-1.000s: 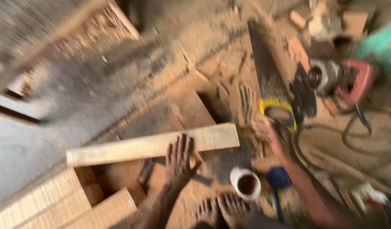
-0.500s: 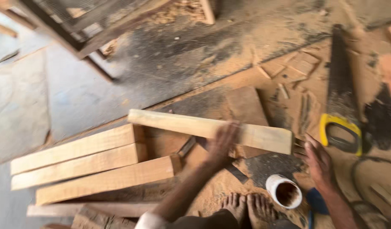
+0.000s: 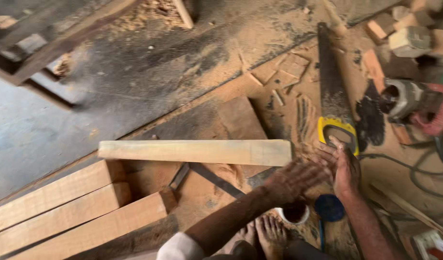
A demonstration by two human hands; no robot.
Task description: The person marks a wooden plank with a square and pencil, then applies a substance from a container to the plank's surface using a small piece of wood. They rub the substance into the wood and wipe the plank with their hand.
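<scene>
Both hands, left (image 3: 293,179) and right (image 3: 344,166), are hovering open, empty, beside the uncut plank (image 3: 195,151); saw (image 3: 333,91) lying ahead, untouched.

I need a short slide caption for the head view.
Both hands meet beside a pale wooden bar, near a yellow-handled handsaw.

Both forearms reach forward from the lower edge, low over the floor. The left hand (image 3: 291,180) is spread, blurred, fingers loose. The right hand (image 3: 344,166) lies open just beside it, grip empty.
</scene>
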